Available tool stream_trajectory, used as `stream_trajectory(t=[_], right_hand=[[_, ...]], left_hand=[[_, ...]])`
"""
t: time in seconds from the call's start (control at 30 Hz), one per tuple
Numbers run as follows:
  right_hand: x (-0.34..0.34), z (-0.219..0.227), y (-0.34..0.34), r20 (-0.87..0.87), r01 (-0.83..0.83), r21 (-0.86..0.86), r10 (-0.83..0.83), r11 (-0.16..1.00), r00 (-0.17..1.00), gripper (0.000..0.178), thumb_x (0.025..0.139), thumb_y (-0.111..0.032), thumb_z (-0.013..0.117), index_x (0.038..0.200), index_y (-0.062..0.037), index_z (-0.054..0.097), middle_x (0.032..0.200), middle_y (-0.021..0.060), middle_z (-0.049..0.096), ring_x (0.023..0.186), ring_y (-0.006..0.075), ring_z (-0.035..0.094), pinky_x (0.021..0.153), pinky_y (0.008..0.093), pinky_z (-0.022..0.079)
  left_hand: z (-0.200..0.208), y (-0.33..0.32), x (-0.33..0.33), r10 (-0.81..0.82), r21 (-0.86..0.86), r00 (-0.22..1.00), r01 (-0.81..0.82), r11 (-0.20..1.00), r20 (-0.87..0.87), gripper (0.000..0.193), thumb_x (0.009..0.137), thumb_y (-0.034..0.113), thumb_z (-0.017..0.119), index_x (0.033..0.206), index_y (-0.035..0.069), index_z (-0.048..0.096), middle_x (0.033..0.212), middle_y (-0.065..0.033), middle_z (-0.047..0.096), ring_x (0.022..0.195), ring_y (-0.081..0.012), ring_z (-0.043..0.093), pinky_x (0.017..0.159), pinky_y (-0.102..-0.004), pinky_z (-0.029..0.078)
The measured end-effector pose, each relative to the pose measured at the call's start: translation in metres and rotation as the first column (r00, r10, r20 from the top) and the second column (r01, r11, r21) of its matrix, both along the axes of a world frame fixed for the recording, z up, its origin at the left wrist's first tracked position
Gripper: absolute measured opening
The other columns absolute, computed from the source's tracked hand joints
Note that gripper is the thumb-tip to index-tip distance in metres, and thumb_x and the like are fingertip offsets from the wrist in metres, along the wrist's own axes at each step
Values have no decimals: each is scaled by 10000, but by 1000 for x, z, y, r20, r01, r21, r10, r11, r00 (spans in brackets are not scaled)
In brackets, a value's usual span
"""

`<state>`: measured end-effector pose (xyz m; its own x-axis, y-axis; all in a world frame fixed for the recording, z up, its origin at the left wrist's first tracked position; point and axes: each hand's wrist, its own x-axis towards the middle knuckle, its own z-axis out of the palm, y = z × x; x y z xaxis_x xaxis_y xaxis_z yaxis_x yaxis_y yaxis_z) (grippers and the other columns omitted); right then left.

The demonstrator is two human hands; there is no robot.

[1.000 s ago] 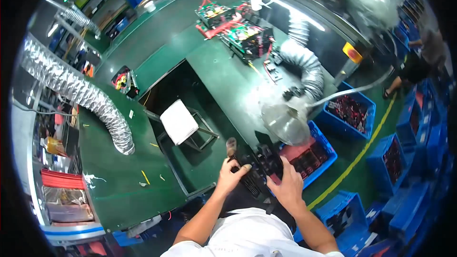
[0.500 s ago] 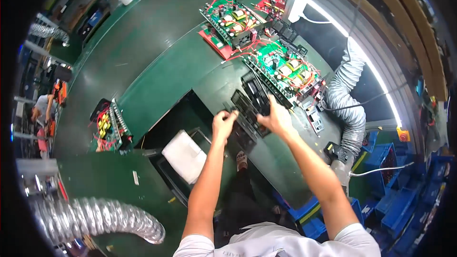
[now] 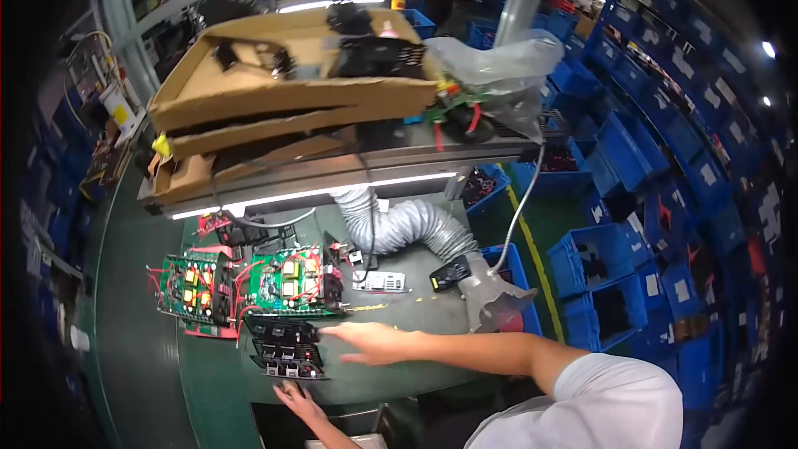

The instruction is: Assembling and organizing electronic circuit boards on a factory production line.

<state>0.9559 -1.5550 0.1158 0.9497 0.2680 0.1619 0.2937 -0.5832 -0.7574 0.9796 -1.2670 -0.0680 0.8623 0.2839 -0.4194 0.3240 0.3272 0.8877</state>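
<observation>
Several black slotted plastic panels (image 3: 285, 347) with small metal pieces stand close together in a row on the green bench. Just right of them, my right hand (image 3: 374, 342) stretches out with its fingers straight and nothing held; whether the fingertips touch the panels I cannot tell. My left hand (image 3: 301, 403) is at the near edge of the row, its fingers apart and partly blurred. Behind the panels sits a green circuit board assembly (image 3: 287, 280) with yellow parts and red wires. A similar circuit board assembly (image 3: 193, 287) lies to its left over a red piece.
A silver flexible duct (image 3: 407, 224) with a hood (image 3: 492, 293) stands at the right. Near it lie a white metal plate (image 3: 381, 282) and a black device (image 3: 450, 273). Overhead, a shelf holds a cardboard tray (image 3: 291, 100). Blue bins (image 3: 611, 312) fill the far right.
The view has swung right and up, bringing the shelf and blue bins in. My right hand has straightened its fingers beside the black panels; my left hand has loosened from a pinch.
</observation>
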Motion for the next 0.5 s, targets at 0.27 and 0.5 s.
stream_trajectory(t=[0.27, 0.5], right_hand=[[-217, 26, -198, -215, 574, 243, -533, 782, 818, 310, 881, -150, 632, 1158, -14, 598, 944, 113, 676, 873, 169, 662, 782, 301, 519], [-365, -10, -258, -288, 419, 226, -350, 879, 891, 313, 887, -214, 630, 1120, -5, 614, 954, 133, 675, 867, 207, 659, 789, 330, 514]], left_hand=[[-28, -45, -105, 43, 258, 999, -41, 965, -1, 484, 951, 288, 534, 1361, 69, 399, 1328, -66, 482, 1179, -185, 464, 952, -313, 356], [-84, -104, -302, 92, 283, 994, -71, 957, -64, 337, 814, 4, 565, 1143, 35, 495, 718, -17, 505, 592, -102, 455, 498, -229, 360]])
